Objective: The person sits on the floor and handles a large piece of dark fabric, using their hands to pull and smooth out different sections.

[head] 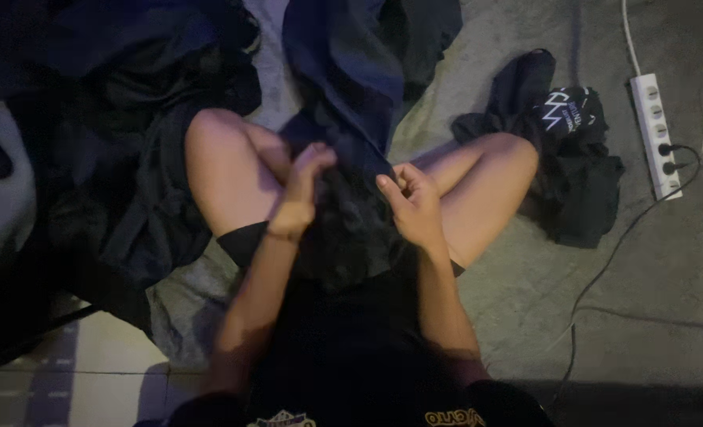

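Observation:
I sit cross-legged on a grey carpet [525, 285] with a dark navy garment [343, 95] draped from in front of me down into my lap. My left hand [300, 194] pinches a fold of this garment above my left knee. My right hand [410, 202] grips its edge near my right knee. The cloth between the hands bunches dark over my lap. Both knees are bare and frame the hands.
A heap of dark clothes [122, 119] fills the left. A black garment with white print [569, 158] lies at the right. A white power strip [655, 134] with plugged cables lies at the far right. Tiled floor [90, 372] shows at the bottom left.

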